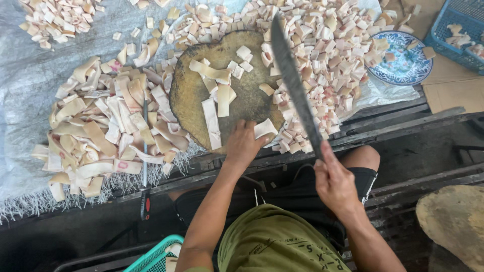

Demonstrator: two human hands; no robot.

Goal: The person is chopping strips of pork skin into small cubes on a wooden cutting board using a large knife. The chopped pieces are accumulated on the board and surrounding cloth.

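L hand (243,143) pinches pale strip (265,128) at near edge of round chopping block (189,95) | R hand (334,182) fisted on long knife (294,80), blade raised just right of strip | cut pieces (327,55) beyond

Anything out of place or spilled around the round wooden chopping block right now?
One thing: a second, thin knife lies half-buried in the heap of long pale strips left of the round wooden chopping block, handle hanging over the edge. Small cut pieces also spill onto the blue patterned plate.
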